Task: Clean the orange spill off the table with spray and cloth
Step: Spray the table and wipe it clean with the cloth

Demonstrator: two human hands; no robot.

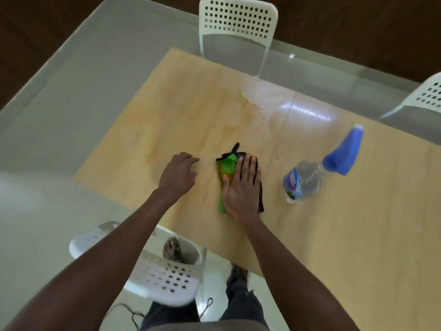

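On the worktop (310,235), a green-and-black cloth (228,167) is lying under the flat, spread right grip (241,185); left grip (179,174) is hovering, loosely curled.

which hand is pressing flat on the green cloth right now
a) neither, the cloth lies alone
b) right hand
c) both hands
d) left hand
b) the right hand lies flat with straight fingers on the green cloth, while the left hand is off to the cloth's left, touching only the table.
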